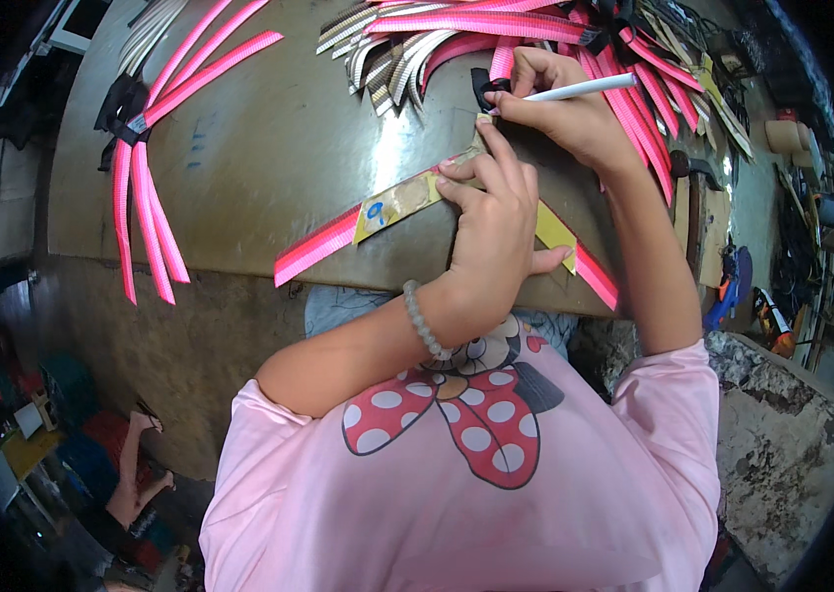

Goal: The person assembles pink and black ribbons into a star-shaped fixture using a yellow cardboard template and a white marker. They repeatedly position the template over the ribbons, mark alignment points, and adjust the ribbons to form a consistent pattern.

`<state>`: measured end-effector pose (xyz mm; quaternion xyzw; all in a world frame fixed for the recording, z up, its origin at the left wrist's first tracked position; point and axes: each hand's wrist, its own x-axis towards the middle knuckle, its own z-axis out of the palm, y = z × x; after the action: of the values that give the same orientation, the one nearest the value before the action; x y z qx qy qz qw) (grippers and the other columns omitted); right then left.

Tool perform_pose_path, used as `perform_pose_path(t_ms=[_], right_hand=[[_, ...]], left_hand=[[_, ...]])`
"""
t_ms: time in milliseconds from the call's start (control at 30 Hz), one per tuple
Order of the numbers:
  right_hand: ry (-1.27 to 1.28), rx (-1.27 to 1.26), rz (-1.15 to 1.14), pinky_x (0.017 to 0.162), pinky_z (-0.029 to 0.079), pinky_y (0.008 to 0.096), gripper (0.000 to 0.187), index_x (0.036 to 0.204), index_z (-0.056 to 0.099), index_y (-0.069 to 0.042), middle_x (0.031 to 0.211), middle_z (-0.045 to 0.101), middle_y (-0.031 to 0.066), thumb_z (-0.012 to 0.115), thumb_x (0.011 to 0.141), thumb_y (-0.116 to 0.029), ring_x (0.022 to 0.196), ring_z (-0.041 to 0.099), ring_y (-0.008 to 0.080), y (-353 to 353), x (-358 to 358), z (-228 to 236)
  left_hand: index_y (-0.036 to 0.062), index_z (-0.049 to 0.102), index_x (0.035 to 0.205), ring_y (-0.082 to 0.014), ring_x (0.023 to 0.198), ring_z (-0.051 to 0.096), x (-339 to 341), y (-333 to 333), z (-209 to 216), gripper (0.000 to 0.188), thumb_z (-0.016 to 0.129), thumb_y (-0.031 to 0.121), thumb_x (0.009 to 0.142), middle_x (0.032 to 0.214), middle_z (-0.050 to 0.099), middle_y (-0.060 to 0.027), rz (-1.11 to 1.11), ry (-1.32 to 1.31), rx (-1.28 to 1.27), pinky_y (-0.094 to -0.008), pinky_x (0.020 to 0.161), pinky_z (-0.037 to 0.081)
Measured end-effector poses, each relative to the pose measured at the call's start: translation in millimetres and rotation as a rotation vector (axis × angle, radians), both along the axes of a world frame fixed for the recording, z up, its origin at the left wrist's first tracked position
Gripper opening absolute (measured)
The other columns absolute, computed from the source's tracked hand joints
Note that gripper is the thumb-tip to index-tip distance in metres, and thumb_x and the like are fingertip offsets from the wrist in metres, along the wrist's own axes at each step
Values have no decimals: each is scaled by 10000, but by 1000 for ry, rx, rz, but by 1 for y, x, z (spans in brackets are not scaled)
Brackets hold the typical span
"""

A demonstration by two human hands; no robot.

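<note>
My right hand (570,113) grips a slim white pen (590,86), its tip end down by a black piece of strap (483,94). My left hand (491,212) lies spread over a yellow, taped, angled template (397,203), pressing it against the table. Fingertips rest on its upper part, while the thumb reaches the right arm. Beneath the template, a pink webbing strap (313,247) sticks out at the lower left. Another pink end (595,280) shows at the lower right. My left palm hides the template's middle.
Bundles of pink, white and checked straps (407,49) lie along the far side of the brown table (239,178). A separate pink bundle with black ties (146,183) hangs over the front left edge. Tools, including a blue-handled one (728,286), are at the right.
</note>
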<state>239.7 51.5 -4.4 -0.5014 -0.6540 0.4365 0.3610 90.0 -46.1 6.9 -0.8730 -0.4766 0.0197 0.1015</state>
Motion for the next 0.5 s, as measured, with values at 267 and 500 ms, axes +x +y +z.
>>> perform_pose_path(t_ms=[267,500], right_hand=[[87,-42,-107,547,357,253,252,723,548,-61,677,526,-23,768,798,-156,636,457,51,-12,-5,7],[-99,42,-62,558,358,267,289,720,516,-55,697,523,-5,763,777,-193,645,457,71,-10,1,-1]], left_hand=[[-60,585,1105,-376,949,584,0,-1,-3,1042,568,880,656,1393,493,-288,2,-6,16,-474,755,572],[-62,582,1109,-387,949,582,0,-1,-4,1043,567,879,660,1400,484,-287,3,-6,13,-472,745,566]])
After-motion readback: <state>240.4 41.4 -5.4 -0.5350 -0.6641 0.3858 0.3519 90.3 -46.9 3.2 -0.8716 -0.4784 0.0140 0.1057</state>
